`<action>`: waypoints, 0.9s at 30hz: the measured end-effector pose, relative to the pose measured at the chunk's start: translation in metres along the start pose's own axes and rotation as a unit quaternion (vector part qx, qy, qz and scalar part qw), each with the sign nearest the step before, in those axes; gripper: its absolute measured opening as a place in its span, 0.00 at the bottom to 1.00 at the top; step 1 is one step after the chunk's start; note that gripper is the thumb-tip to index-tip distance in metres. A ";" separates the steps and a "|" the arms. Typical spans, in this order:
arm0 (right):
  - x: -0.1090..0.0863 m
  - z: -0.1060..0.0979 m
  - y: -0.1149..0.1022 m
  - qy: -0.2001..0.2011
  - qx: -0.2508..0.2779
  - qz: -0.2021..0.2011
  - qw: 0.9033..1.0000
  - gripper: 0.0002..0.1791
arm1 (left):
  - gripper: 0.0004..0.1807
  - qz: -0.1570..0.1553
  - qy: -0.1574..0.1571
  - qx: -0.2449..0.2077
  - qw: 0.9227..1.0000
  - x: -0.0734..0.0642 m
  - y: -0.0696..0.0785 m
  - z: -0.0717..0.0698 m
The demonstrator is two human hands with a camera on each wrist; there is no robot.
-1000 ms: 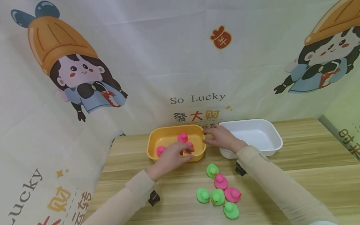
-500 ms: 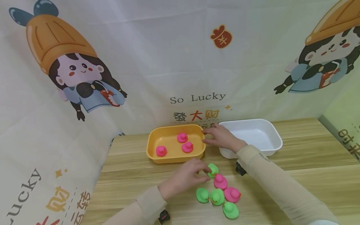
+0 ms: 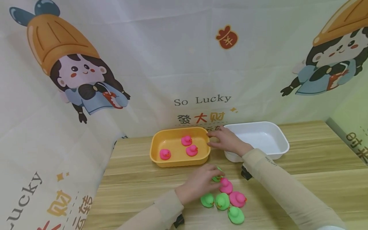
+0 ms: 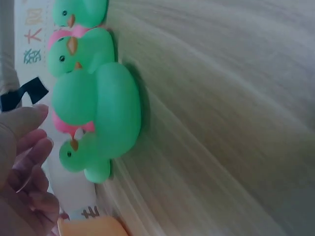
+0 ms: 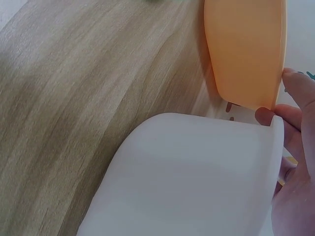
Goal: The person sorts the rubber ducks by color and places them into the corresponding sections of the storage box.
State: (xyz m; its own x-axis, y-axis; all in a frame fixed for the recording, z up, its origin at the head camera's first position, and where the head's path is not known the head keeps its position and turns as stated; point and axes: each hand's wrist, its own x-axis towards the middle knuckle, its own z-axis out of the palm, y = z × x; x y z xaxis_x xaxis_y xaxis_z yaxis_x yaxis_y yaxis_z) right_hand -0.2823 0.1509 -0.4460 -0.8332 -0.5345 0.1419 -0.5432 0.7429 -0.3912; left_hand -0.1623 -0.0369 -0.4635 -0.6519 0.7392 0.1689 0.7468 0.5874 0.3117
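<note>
My left hand [image 3: 196,183] hovers over the table, its loosely bent fingers overlapping the farthest green rubber duck [image 3: 217,178] in the head view. A pink rubber duck [image 3: 226,186] sits just right of the fingertips. In the left wrist view a gap shows between the fingers [image 4: 37,115] and the large green duck [image 4: 118,113] in front. My right hand [image 5: 300,152] reaches past the white bin [image 5: 187,167], its fingertips touching the rim at the end of the orange bin [image 5: 246,49]. Three pink ducks lie inside the orange bin.
Several green ducks, one of them a middle green duck [image 3: 222,201], and a second pink duck [image 3: 237,199] cluster at the table's front. The white bin stands right of the orange one, under my right wrist. A printed cloth [image 3: 184,64] hangs behind the table [image 3: 129,172].
My left hand has come out from over the orange bin and moved right and toward me to the farthest green duck. My right hand has stayed at the orange bin's end.
</note>
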 end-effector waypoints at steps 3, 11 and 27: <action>0.000 0.001 0.001 0.004 -0.002 -0.005 1.000 0.26 | 0.13 -0.005 -0.007 0.039 0.999 0.006 0.005 0.004; 0.000 0.001 0.002 0.010 -0.004 -0.011 1.000 0.26 | 0.11 -0.020 -0.019 0.099 0.995 0.012 0.016 0.010; 0.000 0.001 0.000 0.007 -0.005 -0.009 1.000 0.25 | 0.15 -0.057 0.019 0.116 0.991 0.017 0.026 0.016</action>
State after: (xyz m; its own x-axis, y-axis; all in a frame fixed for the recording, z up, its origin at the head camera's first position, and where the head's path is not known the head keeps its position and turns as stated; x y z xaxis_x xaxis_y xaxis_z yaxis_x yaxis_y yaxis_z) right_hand -0.2819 0.1505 -0.4465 -0.8248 -0.5419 0.1614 -0.5587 0.7375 -0.3794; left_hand -0.1519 -0.0040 -0.4677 -0.7353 0.6530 0.1815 0.6749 0.7300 0.1079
